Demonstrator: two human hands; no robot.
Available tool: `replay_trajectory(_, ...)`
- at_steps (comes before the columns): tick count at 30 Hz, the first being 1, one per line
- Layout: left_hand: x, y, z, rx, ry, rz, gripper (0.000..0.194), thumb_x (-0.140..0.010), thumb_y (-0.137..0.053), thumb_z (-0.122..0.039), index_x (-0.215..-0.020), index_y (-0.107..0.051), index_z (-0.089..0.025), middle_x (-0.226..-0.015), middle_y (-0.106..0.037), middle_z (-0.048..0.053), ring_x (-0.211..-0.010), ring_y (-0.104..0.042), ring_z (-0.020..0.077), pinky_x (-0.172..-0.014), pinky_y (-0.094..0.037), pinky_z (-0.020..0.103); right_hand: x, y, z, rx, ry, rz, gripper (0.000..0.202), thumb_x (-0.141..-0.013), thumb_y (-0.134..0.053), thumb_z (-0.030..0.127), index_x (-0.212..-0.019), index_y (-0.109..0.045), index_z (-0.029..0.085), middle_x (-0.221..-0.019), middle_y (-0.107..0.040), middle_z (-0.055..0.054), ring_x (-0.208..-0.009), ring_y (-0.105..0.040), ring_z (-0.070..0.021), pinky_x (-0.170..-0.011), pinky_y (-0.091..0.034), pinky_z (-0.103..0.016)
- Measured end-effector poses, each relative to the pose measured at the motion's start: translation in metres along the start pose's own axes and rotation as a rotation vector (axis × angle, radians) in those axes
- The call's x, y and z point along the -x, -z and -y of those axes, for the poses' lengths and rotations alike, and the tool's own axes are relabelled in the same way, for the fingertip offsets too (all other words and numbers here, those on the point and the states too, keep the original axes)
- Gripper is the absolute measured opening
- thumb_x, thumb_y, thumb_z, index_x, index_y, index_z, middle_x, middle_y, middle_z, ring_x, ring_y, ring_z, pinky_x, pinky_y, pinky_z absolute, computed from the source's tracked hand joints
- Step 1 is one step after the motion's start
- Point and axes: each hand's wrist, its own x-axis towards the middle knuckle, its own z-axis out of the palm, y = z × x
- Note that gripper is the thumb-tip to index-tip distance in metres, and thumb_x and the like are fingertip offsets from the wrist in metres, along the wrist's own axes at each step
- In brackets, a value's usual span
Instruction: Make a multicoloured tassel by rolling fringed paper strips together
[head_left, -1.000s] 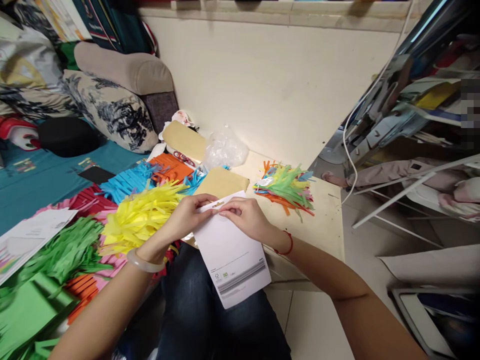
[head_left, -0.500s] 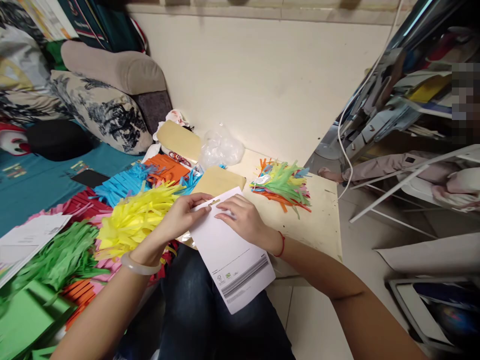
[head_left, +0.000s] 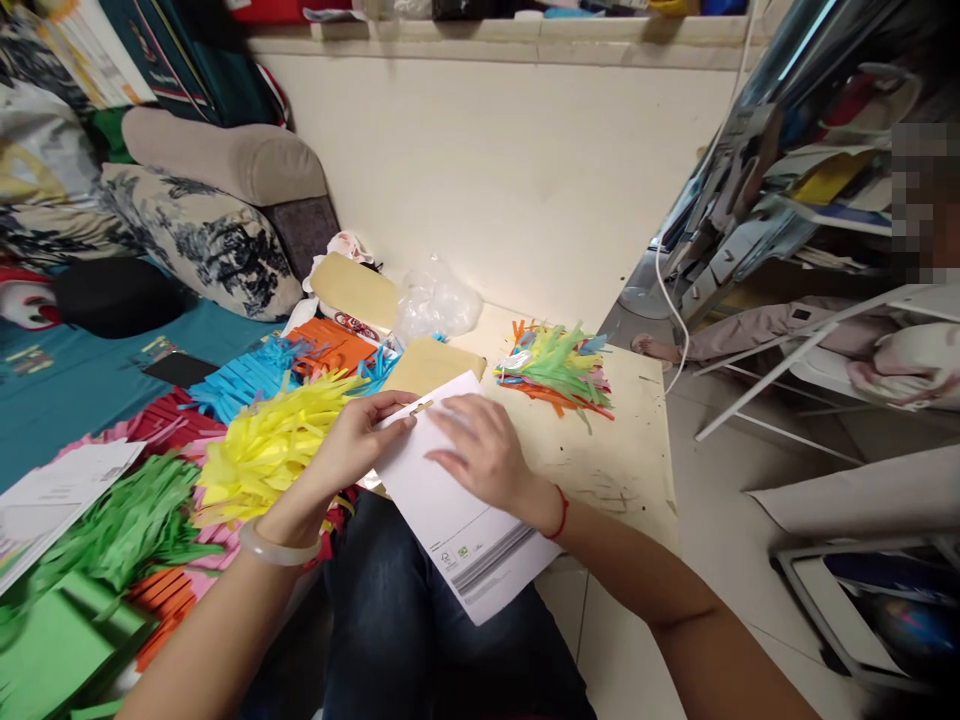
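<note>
Cream wall behind bench, white card over jeans, pinched near top by left hand, beneath right hand with fingers loosely parted, mixed tassel on bench.

One head-worn camera looks forward and steeply down over the person's lap, with the left hand and right hand close at mid-scene and a pale wall on the far side.
</note>
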Motion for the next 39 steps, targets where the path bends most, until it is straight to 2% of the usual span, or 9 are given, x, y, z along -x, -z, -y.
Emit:
replay_trajectory(5,0.005,0.000,-0.002,0.119,0.066,0.051,0.052,-0.066,-0.073,-0.047,-0.103,-0.065,-0.012,-0.089,-0.073,0.008,-0.061,-0.062,0.0151,-0.051,-0.047,0.023,0.022,0.003,0.008,0.199,0.022,0.111,0.053,-0.092,-0.050,0.047,-0.141,-0.044,0.029,-0.153,-0.033,-0.008,-0.145,-0.013,-0.0330,-0.113,-0.013,-0.060)
replay_trajectory(9,0.006,-0.004,-0.001,0.188,0.117,0.056,0.053,-0.064,-0.076,-0.046,-0.102,-0.064,-0.012,-0.082,-0.072,0.006,-0.057,-0.061,0.0140,-0.048,-0.046,0.021,0.025,0.002,0.013,0.232,-0.134,0.109,0.057,-0.092,-0.050,0.046,-0.143,-0.040,0.026,-0.156,-0.023,-0.012,-0.146,-0.007,-0.0352,-0.111,-0.012,-0.064)
replay_trajectory(13,0.011,0.002,0.002,0.202,0.129,0.073,0.053,-0.065,-0.077,-0.046,-0.104,-0.064,-0.013,-0.079,-0.072,0.005,-0.056,-0.062,0.0144,-0.047,-0.046,0.022,0.021,0.008,0.013,0.202,-0.105,0.136,0.056,-0.091,-0.051,0.046,-0.144,-0.039,0.029,-0.157,-0.022,-0.010,-0.146,-0.006,-0.0354,-0.111,-0.012,-0.065)
replay_trajectory(15,0.018,0.010,0.006,0.220,0.131,-0.018,0.053,-0.063,-0.078,-0.045,-0.104,-0.065,-0.014,-0.080,-0.072,0.005,-0.056,-0.062,0.0144,-0.047,-0.046,0.022,0.026,0.022,0.005,0.213,-0.170,0.061,0.055,-0.092,-0.049,0.046,-0.143,-0.039,0.028,-0.156,-0.024,-0.012,-0.145,-0.009,-0.0362,-0.110,-0.012,-0.067)
replay_trajectory(18,0.033,0.017,0.019,0.337,0.060,-0.336,0.048,-0.064,-0.078,-0.040,-0.103,-0.065,-0.017,-0.088,-0.073,0.004,-0.065,-0.065,0.0140,-0.055,-0.050,0.021,0.049,0.049,-0.007,0.207,-0.343,-0.246,0.049,-0.094,-0.044,0.040,-0.141,-0.040,0.026,-0.154,-0.027,-0.012,-0.144,-0.015,-0.0357,-0.110,-0.014,-0.067)
replay_trajectory(22,0.054,-0.007,0.042,0.469,-0.119,-0.783,0.042,-0.075,-0.070,-0.036,-0.113,-0.060,-0.023,-0.111,-0.069,0.003,-0.091,-0.066,0.0162,-0.079,-0.055,0.027,0.086,0.059,-0.004,0.018,-0.526,-0.643,0.039,-0.093,-0.047,0.032,-0.131,-0.046,0.024,-0.138,-0.044,-0.013,-0.132,-0.041,-0.0288,-0.108,-0.033,-0.056)
replay_trajectory(29,0.091,-0.066,0.078,0.369,-0.142,-0.878,0.040,-0.087,-0.056,-0.037,-0.125,-0.045,-0.028,-0.119,-0.060,0.005,-0.107,-0.061,0.0183,-0.092,-0.051,0.036,0.080,0.037,-0.008,-0.009,-0.595,-0.394,0.055,-0.080,-0.066,0.038,-0.130,-0.051,0.020,-0.127,-0.058,-0.014,-0.123,-0.047,-0.0310,-0.106,-0.034,-0.056)
replay_trajectory(33,0.102,-0.072,0.088,0.288,-0.246,-0.935,0.034,-0.087,-0.056,-0.034,-0.119,-0.046,-0.029,-0.110,-0.060,0.002,-0.107,-0.059,0.0174,-0.096,-0.048,0.036,0.066,0.037,-0.015,-0.474,-0.632,-0.199,0.058,-0.084,-0.061,0.034,-0.136,-0.044,0.017,-0.099,-0.068,-0.008,-0.092,-0.063,-0.0204,-0.091,-0.049,-0.042)
replay_trajectory(39,0.109,-0.072,0.088,0.263,-0.255,-1.040,0.034,-0.088,-0.055,-0.037,-0.118,-0.044,-0.029,-0.109,-0.058,0.003,-0.109,-0.057,0.0188,-0.100,-0.045,0.040,0.063,0.035,-0.024,-0.350,-0.671,-0.493,0.043,-0.079,-0.064,0.032,-0.119,-0.058,0.017,-0.125,-0.056,-0.013,-0.117,-0.052,-0.0236,-0.101,-0.042,-0.042)
